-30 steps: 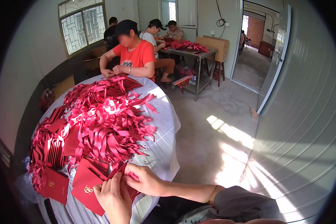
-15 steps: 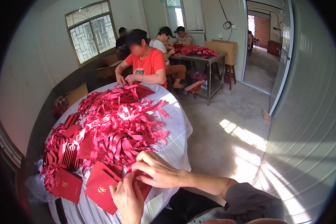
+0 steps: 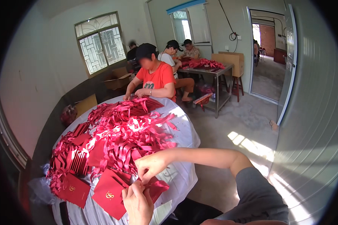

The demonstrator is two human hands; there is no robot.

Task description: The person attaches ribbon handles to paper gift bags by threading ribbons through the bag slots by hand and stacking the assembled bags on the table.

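Observation:
Low in the picture, my left hand (image 3: pixel 138 202) is closed in a pinch on the red ribbon (image 3: pixel 160 185) of a dark red paper piece, which lies partly behind it. Just above, my right hand (image 3: pixel 152 165) bends down with fingers pinched on the same ribbon; its fingertips are partly hidden. Left of my hands, a flat red square piece (image 3: pixel 106 193) with a gold emblem lies on the table, other red pieces stacked against it. Another such piece (image 3: pixel 74 189) lies farther left. A big heap of red ribbons (image 3: pixel 125 140) covers the table beyond.
The round table has a white cloth (image 3: pixel 186 150). Across it, a person in a red shirt (image 3: pixel 159 80) handles similar pieces. More people sit by a metal table (image 3: pixel 223 69) with red ribbons on it. A clear plastic bag (image 3: pixel 40 189) hangs at the left edge; a doorway (image 3: pixel 266 56) stands at right.
My right hand has lifted and turned over, its forearm now higher and its fingers pointing down. The ribbon end now shows to the right of my left hand. The whole view has shifted slightly.

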